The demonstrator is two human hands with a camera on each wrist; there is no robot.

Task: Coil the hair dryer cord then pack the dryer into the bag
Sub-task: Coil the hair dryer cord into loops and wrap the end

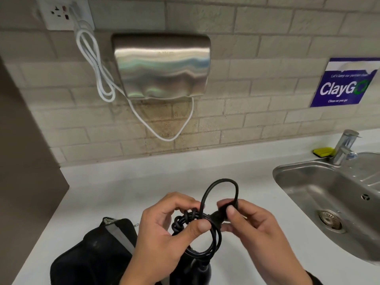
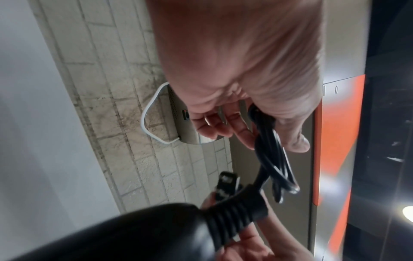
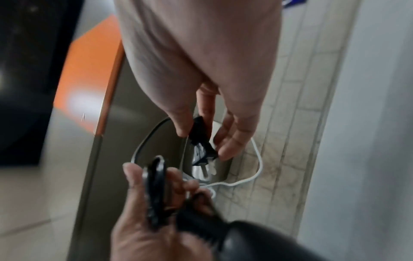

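My left hand (image 1: 195, 214) grips several coiled loops of the black cord (image 1: 213, 239) between thumb and fingers. My right hand (image 1: 226, 207) pinches the plug end (image 3: 201, 144), and one more loop (image 1: 221, 187) arches up between the two hands. The black hair dryer (image 1: 195, 270) sits below my hands at the bottom edge, mostly hidden; its ribbed cord collar (image 2: 236, 215) shows in the left wrist view. A black bag (image 1: 92, 254) with a grey zipper edge lies on the white counter (image 1: 144, 182), just left of my left wrist.
A steel sink (image 1: 304, 177) with a tap (image 1: 345, 147) and a yellow sponge (image 1: 322, 152) is set into the counter at the right. On the brick wall hang a steel hand dryer (image 1: 162, 66), its white cable (image 1: 98, 79) and a socket (image 1: 63, 13).
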